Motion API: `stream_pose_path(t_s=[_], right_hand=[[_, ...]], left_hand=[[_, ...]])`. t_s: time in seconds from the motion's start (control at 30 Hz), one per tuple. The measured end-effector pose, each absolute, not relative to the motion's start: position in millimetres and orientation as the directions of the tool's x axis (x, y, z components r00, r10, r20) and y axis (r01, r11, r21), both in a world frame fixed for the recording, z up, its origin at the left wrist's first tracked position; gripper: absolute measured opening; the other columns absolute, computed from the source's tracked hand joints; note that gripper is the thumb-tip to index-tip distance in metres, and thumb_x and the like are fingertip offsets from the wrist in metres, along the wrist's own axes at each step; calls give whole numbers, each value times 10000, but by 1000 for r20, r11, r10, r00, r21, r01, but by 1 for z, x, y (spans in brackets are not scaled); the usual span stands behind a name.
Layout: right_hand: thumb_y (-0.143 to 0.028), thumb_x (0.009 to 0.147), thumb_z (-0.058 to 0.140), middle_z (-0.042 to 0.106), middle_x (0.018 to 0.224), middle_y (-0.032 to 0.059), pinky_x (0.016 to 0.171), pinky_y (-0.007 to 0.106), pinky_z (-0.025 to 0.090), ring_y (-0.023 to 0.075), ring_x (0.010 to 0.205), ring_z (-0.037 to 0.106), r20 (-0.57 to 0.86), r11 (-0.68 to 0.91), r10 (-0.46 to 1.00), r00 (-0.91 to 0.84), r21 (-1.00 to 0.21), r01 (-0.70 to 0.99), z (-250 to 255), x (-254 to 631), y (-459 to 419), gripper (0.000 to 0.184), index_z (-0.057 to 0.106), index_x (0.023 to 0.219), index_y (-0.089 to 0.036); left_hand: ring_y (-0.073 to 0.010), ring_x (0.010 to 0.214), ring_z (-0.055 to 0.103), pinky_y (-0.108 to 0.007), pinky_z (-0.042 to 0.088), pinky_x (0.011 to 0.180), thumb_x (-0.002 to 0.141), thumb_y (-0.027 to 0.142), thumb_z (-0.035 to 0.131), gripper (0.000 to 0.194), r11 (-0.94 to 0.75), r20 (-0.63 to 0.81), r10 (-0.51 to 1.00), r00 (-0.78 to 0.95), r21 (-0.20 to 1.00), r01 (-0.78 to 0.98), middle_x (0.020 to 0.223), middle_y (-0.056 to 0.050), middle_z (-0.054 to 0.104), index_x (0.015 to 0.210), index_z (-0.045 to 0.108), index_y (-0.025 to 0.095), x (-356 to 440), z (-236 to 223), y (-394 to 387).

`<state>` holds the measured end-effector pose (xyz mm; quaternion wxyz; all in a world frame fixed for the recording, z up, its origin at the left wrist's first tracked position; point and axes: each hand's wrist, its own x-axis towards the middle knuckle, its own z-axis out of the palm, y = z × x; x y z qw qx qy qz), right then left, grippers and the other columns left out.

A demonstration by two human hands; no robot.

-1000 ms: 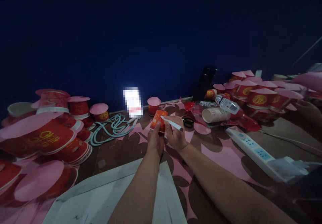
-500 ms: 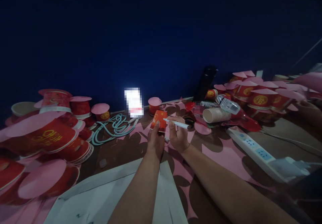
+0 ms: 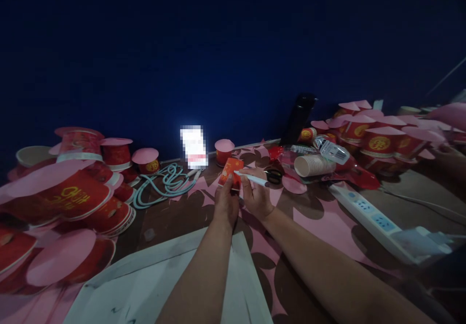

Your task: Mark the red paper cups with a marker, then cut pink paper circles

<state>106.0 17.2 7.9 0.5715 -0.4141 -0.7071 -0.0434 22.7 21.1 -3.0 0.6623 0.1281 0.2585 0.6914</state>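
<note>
Gripping a red printed item (image 3: 233, 165) in the left hand (image 3: 226, 201), a white pen (image 3: 255, 178) in the right hand (image 3: 257, 199) (pointed at the item).

The red gold-printed paper piece (image 3: 235, 166) and slim white plastic pen (image 3: 257, 179) look smooth. The round pink paper disc (image 3: 294, 185) looks matt.

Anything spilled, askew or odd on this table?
No spill shows. One pale cup stack lies on its side beside plastic packaging, unlike the red cups standing nearby; the bright patch is pixelated and unreadable.
</note>
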Motion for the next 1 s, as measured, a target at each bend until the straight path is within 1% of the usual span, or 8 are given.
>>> stream_pose_path(t_s=[0.17,0.37,0.47,0.6,0.7,0.8,0.87,1.0], right_hand=[[-191,885,465,675,941,71,869,389,433,195,920,606,850,658,527,-12,-399,639,10,106,17,177,608,990,-186],[-184,879,483,679,943,76,854,387,434,198,925,600,853,657,522,-4,-399,639,12,105,17,171,604,999,-180],[-191,886,472,682,945,79,855,386,434,195,921,607,856,656,518,-1,-397,642,11,105,17,174,606,997,-176],[-212,895,455,678,961,83,865,393,434,198,944,605,842,648,539,-12,-406,644,10,105,17,193,609,1006,-177],[-230,896,452,666,967,90,869,399,446,209,954,600,835,647,550,22,-443,621,10,106,16,202,608,1017,-186],[-247,901,440,660,914,89,843,400,468,209,874,609,826,643,558,80,-491,588,10,108,16,208,604,1020,-198],[-262,908,423,657,879,85,825,398,479,206,827,609,823,642,560,93,-503,579,10,108,17,218,605,1012,-201],[-268,912,413,656,896,86,834,397,479,212,888,601,823,636,562,86,-496,591,8,108,18,225,609,997,-196]], left_hand=[[-156,893,636,-302,439,900,678,238,716,294,1,-149,984,-94,536,-844,941,-68,682,948,653,140,24,-3,20],[-153,866,638,-298,442,888,669,236,721,296,10,-168,980,-103,564,-826,929,-71,684,939,655,134,26,-3,20],[-150,872,636,-299,438,896,669,230,723,316,14,-172,980,-100,562,-827,941,-64,683,964,649,144,26,-2,19],[-154,885,635,-307,435,915,679,216,711,303,10,-151,984,-89,551,-834,936,-61,684,965,646,140,25,0,18],[-164,936,628,-308,425,939,706,217,684,257,16,-130,990,-63,532,-847,952,-71,681,948,647,137,23,-1,18],[-169,997,611,-310,419,955,743,234,647,204,16,-107,993,-44,500,-866,992,-76,674,931,645,156,19,-2,20],[-170,1029,598,-303,418,960,758,244,632,182,19,-113,993,-40,483,-876,1007,-75,670,921,645,167,17,-2,21],[-162,999,606,-298,419,961,778,243,609,181,36,-129,991,-24,448,-893,1012,-80,669,934,648,159,14,-1,23]])
